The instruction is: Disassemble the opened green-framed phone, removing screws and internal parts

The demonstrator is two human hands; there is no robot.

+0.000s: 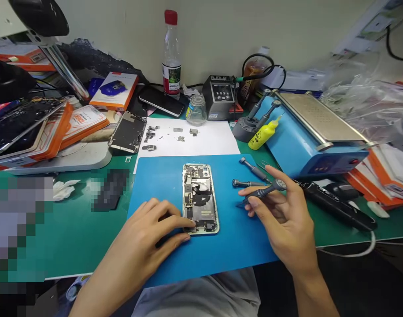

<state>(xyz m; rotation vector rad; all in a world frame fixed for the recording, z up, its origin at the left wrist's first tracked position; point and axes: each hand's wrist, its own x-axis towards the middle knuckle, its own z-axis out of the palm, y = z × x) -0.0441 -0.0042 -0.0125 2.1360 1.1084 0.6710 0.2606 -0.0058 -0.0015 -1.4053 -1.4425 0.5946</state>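
Opened phone [200, 198], internals up, lies mid blue mat [155, 176]. My left hand [155, 231] is spread, fingertips on its lower corner. Right hand [282, 215] pinches a screwdriver [265, 191] well clear of the phone; tip probably bare, hard to see. Best done: press the phone flat, bring the driver in upright, light pressure.

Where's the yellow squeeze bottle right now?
Head view, right of centre: the yellow bottle lies tilted at the blue machine's left end, beside the grey tool stand, beyond the right hand holding a screwdriver.
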